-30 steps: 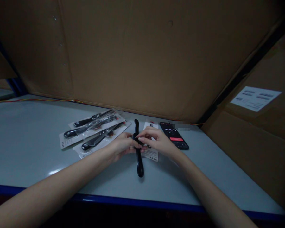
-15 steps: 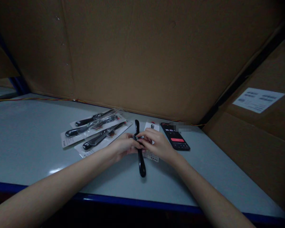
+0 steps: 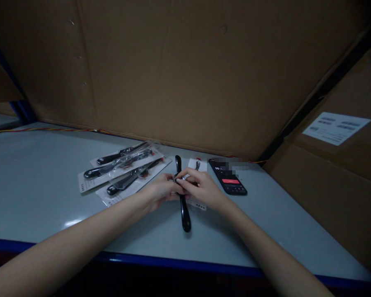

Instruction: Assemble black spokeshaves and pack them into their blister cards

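A long black tool (image 3: pixel 185 214) with a rounded, glossy handle points toward me, its slimmer far end reaching past my fingers. My left hand (image 3: pixel 162 190) is closed round its middle, thumb on top. The fingertips of my right hand (image 3: pixel 200 186) are pinched together at the same spot, near a small shiny part. What lies between the fingers is mostly covered. Under and behind my right hand is a white card package (image 3: pixel 200 166) with a picture of a dark handle on it.
Several clear-wrapped cards with black-handled knife-like tools (image 3: pixel 123 167) overlap on the left of the grey table (image 3: pixel 43 198). A phone (image 3: pixel 231 181) with a lit timer lies right. Cardboard walls (image 3: pixel 160 74) stand behind and right; a blue edge (image 3: pixel 160 262) runs in front.
Both hands stay at the tool's middle. The right fingers have shifted slightly and drawn closer together; the tool has barely moved.
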A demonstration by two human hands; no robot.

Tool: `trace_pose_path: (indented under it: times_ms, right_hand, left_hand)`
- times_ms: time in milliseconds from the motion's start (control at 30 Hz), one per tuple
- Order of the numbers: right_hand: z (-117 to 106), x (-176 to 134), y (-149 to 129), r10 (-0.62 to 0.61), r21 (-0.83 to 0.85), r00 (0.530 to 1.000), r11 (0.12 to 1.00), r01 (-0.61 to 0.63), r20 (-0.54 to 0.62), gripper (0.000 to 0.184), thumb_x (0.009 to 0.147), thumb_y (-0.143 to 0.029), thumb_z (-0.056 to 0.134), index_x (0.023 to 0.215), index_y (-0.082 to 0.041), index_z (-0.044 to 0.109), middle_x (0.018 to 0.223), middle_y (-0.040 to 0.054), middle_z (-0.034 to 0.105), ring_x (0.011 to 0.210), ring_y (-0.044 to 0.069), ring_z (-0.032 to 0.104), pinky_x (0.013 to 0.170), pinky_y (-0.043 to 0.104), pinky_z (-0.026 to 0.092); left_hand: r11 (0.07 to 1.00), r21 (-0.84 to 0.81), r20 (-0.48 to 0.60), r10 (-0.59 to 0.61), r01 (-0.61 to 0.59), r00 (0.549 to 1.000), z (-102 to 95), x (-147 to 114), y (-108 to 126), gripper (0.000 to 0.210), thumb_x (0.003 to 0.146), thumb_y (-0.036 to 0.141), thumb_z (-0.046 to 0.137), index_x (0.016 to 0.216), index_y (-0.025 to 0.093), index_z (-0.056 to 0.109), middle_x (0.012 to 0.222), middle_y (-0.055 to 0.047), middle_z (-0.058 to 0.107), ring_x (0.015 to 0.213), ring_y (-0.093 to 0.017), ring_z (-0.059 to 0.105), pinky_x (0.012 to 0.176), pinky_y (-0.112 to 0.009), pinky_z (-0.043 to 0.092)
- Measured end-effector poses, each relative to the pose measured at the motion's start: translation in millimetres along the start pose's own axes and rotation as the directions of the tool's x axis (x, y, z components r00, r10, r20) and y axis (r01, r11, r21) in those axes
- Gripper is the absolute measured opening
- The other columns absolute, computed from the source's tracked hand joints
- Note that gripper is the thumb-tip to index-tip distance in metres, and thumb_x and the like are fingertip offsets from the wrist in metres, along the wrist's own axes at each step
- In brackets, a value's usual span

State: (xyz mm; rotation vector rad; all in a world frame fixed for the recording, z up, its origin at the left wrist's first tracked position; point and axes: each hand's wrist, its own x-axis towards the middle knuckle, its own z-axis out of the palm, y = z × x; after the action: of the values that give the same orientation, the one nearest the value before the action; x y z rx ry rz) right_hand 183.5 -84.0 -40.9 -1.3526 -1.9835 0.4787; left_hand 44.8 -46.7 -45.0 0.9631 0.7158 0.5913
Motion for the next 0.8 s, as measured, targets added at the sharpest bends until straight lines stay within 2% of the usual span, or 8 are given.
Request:
trace_pose_path:
  times_ms: [167,267,467,600,700,800]
  right_hand:
    - [-9.7,0.5,5.0,-0.003,0.035,0.999,0.999,0.001,0.037,0.024,0.081,-0.020,0.044,0.097,-0.020,0.063,0.055,-0.0026,0.054,0.048,0.010,0.043,0.047,0.022,0.031]
    - [-14.2,1.1,7.3,-0.008,0.001,0.999,1.000,0.008,0.045,0.024,0.080,-0.022,0.049,0.099,-0.020,0.064,0.050,-0.0044,0.047,0.045,0.009,0.038,0.044,0.021,0.027]
    - [-18.3,2.0,12.2,-0.021,-0.106,0.999,0.994,0.016,-0.041,0.016,0.077,-0.030,0.058,0.086,-0.020,0.066,0.049,-0.0055,0.043,0.044,0.008,0.036,0.043,0.021,0.024]
    - [-17.8,2.5,12.7,-0.132,-0.149,0.988,0.982,0.118,-0.085,0.009,0.076,-0.027,0.059,0.073,-0.018,0.060,0.057,-0.0034,0.048,0.053,0.009,0.043,0.050,0.022,0.031]
    - [-17.2,2.3,8.5,-0.213,-0.177,0.974,0.964,0.198,-0.075,0.012,0.076,-0.024,0.058,0.067,-0.018,0.055,0.068,-0.0001,0.052,0.064,0.011,0.048,0.058,0.023,0.035]
    - [-17.5,1.2,3.6,-0.229,-0.189,0.973,0.957,0.220,-0.028,0.008,0.077,-0.022,0.056,0.071,-0.018,0.053,0.069,-0.0003,0.051,0.064,0.011,0.048,0.057,0.023,0.036]
  left_hand:
    - [1.000,-0.014,0.011,-0.010,0.011,1.000,-3.1,0.7,2.0,0.025,0.057,-0.008,0.060,0.078,0.007,0.058,0.075,-0.011,0.067,0.070,-0.020,0.066,0.076,-0.034,0.053]
    - [1.000,-0.013,0.010,-0.024,0.024,1.000,-2.9,-0.8,3.4,0.026,0.058,-0.009,0.059,0.080,0.005,0.058,0.077,-0.013,0.067,0.073,-0.021,0.067,0.077,-0.033,0.053]
    - [0.999,-0.018,0.023,-0.030,0.031,0.999,-1.1,-2.6,4.2,0.026,0.057,-0.008,0.062,0.079,0.005,0.059,0.079,-0.013,0.068,0.076,-0.022,0.066,0.077,-0.032,0.053]
    - [1.000,-0.009,0.027,-0.019,0.020,0.999,-1.8,-1.6,3.2,0.027,0.055,-0.007,0.063,0.079,0.004,0.060,0.080,-0.014,0.068,0.076,-0.021,0.066,0.076,-0.032,0.053]
    - [1.000,-0.004,0.048,-0.013,0.014,0.999,-2.9,-0.7,1.8,0.025,0.056,-0.007,0.061,0.079,0.004,0.060,0.081,-0.013,0.068,0.075,-0.020,0.066,0.076,-0.031,0.053]
    - [1.000,-0.007,0.043,-0.017,0.017,0.999,-3.5,-0.5,0.7,0.022,0.056,-0.007,0.060,0.075,0.005,0.060,0.074,-0.010,0.068,0.068,-0.018,0.066,0.074,-0.030,0.053]
